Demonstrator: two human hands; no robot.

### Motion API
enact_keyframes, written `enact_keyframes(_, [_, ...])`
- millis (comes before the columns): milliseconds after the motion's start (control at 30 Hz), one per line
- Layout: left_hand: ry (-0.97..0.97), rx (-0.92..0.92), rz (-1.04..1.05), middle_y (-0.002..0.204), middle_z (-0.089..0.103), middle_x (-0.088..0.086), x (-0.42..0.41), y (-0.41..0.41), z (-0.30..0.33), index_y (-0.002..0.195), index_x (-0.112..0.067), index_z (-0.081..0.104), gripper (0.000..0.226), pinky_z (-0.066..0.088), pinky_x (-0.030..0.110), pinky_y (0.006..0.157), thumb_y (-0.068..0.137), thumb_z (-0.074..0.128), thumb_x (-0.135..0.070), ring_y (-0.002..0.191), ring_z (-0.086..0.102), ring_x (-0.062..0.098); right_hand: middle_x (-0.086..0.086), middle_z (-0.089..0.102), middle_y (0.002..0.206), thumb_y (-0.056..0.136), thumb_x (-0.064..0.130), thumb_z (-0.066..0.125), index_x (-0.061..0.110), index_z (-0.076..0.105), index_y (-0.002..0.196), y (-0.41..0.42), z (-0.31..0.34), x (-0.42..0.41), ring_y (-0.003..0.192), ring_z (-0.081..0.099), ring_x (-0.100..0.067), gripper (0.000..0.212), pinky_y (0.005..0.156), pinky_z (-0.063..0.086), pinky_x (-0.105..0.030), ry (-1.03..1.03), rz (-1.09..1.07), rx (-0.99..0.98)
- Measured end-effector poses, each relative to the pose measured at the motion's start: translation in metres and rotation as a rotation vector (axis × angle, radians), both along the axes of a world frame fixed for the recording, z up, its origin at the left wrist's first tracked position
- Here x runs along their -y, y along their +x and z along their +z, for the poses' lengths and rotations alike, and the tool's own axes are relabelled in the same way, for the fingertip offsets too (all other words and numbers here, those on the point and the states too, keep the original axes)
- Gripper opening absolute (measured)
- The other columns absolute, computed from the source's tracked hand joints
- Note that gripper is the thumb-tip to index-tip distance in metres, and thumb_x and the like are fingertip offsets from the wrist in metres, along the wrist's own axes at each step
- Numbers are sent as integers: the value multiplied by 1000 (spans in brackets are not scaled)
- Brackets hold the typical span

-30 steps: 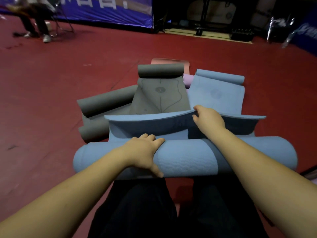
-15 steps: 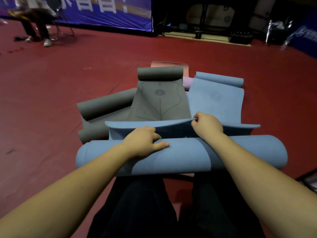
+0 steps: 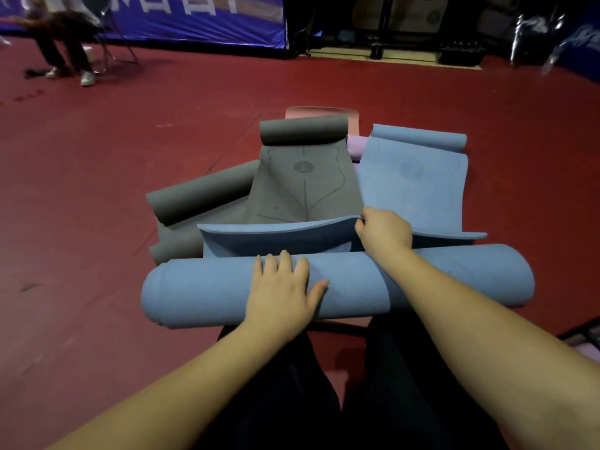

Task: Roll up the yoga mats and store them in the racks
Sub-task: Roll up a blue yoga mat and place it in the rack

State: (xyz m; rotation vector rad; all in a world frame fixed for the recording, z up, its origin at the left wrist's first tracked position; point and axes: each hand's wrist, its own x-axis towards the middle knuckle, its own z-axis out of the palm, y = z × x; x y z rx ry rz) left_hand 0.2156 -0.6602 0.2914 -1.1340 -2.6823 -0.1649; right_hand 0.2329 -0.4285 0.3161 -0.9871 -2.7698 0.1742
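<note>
— Red floor (image 3: 97, 222) all round, with a blue banner (image 3: 194, 17) at the far wall. Any rack holding mats?

— None that I can make out. Nearest lies a blue rolled mat (image 3: 211, 290), a fat ribbed cylinder lying left to right.

— And the hands?

— The left hand (image 3: 282, 293) rests flat on the roll, fingers straight and slightly spread. The right hand (image 3: 383, 230) pinches the raised loose edge of the same mat's flap (image 3: 276, 238), fingers curled.

— Beyond that?

— Grey mats (image 3: 305, 177), smooth with printed lines, partly rolled; another blue mat (image 3: 415, 177) far right; pink ones (image 3: 355, 146) behind.
</note>
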Motion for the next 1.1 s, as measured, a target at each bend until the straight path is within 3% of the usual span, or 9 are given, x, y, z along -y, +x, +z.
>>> enact_keyframes(133, [54,-14,-44,134,58,13,4,-3,-12,114,-13,63,58,37,54,107,94,33,-58,116,53,37,-8,64,90,94,22,49,12,67,89,0,1,-1,86,51,-30,21,69,26,-34,181,43,-72])
enact_keyframes(333, [152,-78,-59,104,59,6,-4,-12,-11,100,-15,67,52,45,44,87,91,39,-58,92,53,29,-13,55,99,90,20,54,5,63,89,8,9,5,91,48,-32,18,77,32,-39,152,63,-205])
enact_keyframes(467, [64,15,-79,94,54,1,-14,-26,4,95,-16,66,60,40,38,86,91,30,-64,91,50,25,-6,49,79,96,24,44,10,45,83,18,18,8,72,46,-32,19,61,29,-36,-38,36,-145])
enact_keyframes(567, [12,36,-99,99,52,0,-16,-27,6,106,-16,62,65,36,36,88,89,32,-71,96,50,23,-7,54,76,95,28,43,9,48,85,26,24,1,70,46,-31,22,61,31,-36,-40,36,-69])
enact_keyframes(700, [-54,16,-144,112,55,3,-12,-26,-7,131,-11,49,96,39,39,91,73,36,-87,99,52,26,-11,63,84,94,29,44,9,53,91,32,22,-2,73,49,-31,22,60,32,-35,-96,39,-54])
enact_keyframes(767, [-44,-5,-162,107,57,3,-12,-30,-8,121,-13,53,95,40,39,88,66,41,-89,94,54,27,-11,66,92,93,29,46,12,56,98,35,17,-2,79,52,-32,21,62,33,-35,-120,63,-48])
enact_keyframes(867, [-36,0,-176,101,56,2,-12,-37,-7,104,-16,55,85,39,38,87,63,43,-89,93,53,26,-3,65,115,93,30,48,28,57,130,41,7,1,106,58,-30,38,77,43,-35,-186,146,-17])
enact_keyframes(1000, [47,39,-208,111,57,4,-12,-42,-11,107,-12,61,82,40,37,95,66,55,-84,104,48,25,0,62,115,90,32,46,25,67,126,55,-10,10,114,56,-25,42,87,43,-31,-186,257,-24])
enact_keyframes(1100, [168,-34,-242,103,53,6,-10,-45,-18,99,-8,66,76,45,39,88,65,65,-75,97,41,24,3,55,141,79,47,37,22,63,130,62,-15,14,128,50,-22,62,102,36,-31,-163,297,0])
